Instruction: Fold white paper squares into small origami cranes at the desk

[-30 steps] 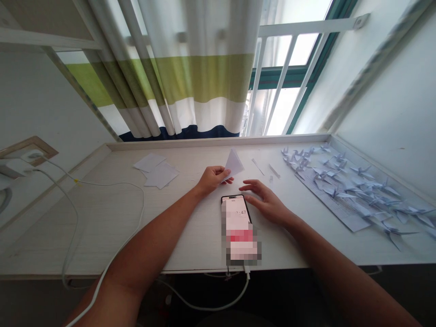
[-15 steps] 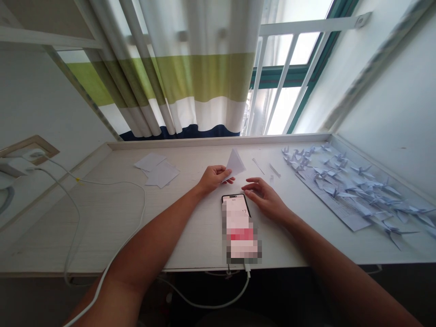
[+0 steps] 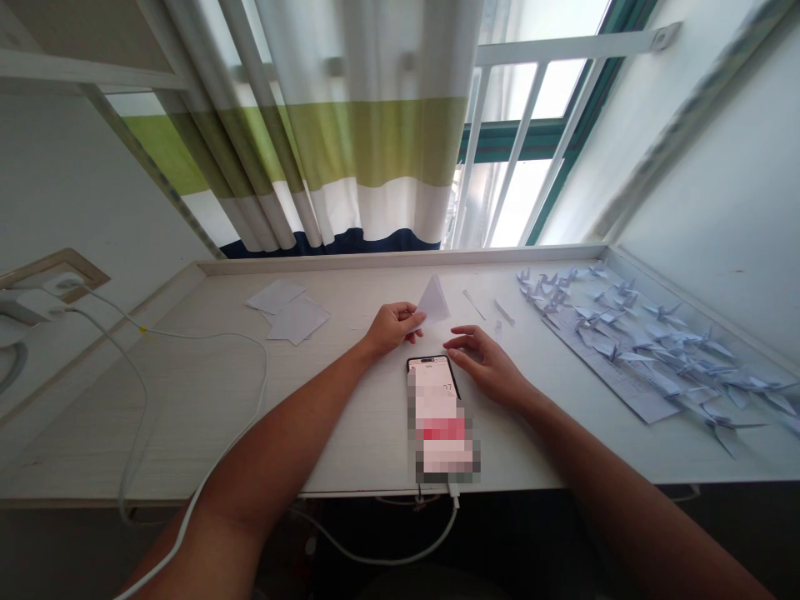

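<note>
Between the thumb and fingers of my left hand (image 3: 392, 327) is a folded sheet of paper (image 3: 435, 302), pinched at its lower left corner. Its shape is triangular, with the point upward and the layers slightly apart at the right edge. My right hand (image 3: 481, 358) rests on the desk just right of the phone's top, fingers apart and curved, holding nothing. A phone (image 3: 437, 400) with a lit, partly blurred screen lies below and between both hands, a cable plugged into its near end.
Loose paper squares (image 3: 300, 320) lie at the left. Thin paper strips (image 3: 503, 312) sit beyond my right hand. Many folded paper cranes (image 3: 612, 321) spread over the right side, some on a printed sheet (image 3: 643, 407). A white cable (image 3: 206, 337) crosses the desk's left side.
The folded paper has tilted slightly in my left hand, and the left fingers below it have curled in a little. My right hand has stayed almost still.
</note>
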`<state>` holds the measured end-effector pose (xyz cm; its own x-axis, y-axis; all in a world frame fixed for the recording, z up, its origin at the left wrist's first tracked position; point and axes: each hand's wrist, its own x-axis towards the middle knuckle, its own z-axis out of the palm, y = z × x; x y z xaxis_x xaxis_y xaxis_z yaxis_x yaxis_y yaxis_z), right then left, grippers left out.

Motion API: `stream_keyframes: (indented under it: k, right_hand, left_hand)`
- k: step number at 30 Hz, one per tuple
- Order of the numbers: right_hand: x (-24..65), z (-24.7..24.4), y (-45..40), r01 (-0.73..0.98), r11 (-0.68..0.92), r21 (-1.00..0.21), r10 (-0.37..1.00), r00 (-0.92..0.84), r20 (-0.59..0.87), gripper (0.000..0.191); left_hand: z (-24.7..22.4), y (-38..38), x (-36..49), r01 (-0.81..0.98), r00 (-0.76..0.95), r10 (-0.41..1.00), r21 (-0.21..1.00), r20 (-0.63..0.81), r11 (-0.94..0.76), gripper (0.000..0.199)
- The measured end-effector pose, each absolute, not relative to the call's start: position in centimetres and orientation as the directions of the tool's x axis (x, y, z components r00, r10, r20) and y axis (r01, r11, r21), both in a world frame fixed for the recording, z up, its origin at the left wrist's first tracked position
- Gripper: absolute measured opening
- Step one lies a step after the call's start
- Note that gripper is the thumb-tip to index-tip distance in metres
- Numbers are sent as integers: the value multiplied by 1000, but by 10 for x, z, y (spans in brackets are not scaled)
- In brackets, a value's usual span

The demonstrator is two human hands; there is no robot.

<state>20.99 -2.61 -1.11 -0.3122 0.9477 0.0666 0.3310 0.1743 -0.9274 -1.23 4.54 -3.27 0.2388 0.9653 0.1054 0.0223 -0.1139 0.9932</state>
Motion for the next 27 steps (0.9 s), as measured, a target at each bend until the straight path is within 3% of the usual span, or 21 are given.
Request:
stream_keyframes:
  k: [4, 11, 17, 20, 22, 24, 27]
  right_hand:
    - [209, -10, -27, 336, 168, -927, 948, -312, 59, 35]
    - [210, -12, -27, 323, 178, -929, 948, -310, 74, 35]
    - [208, -18, -11, 290, 162, -943, 980, -158, 120, 57]
    - [203, -8, 7, 273, 135, -953, 982, -165, 92, 67]
    - [198, 1, 20, 203, 80, -976, 977, -212, 36, 66]
    - [193, 8, 31, 127, 49, -991, 961, -277, 12, 51]
    - [185, 9, 41, 78, 105, -991, 966, -246, 83, 43]
  left_hand:
    - [-35, 46, -11, 97, 169, 977, 984, 130, -148, 35]
    - [-33, 44, -11, 80, 233, 966, 988, 112, -133, 39]
    - [-31, 43, -11, 48, 300, 948, 991, 106, -126, 40]
    - [-30, 43, -11, 19, 307, 948, 995, 88, -99, 41]
    - [-30, 43, -12, 20, 318, 944, 995, 85, -96, 41]
    - [-31, 44, -13, 33, 323, 942, 994, 91, -107, 41]
    - [-32, 45, -14, 43, 347, 934, 993, 90, -112, 39]
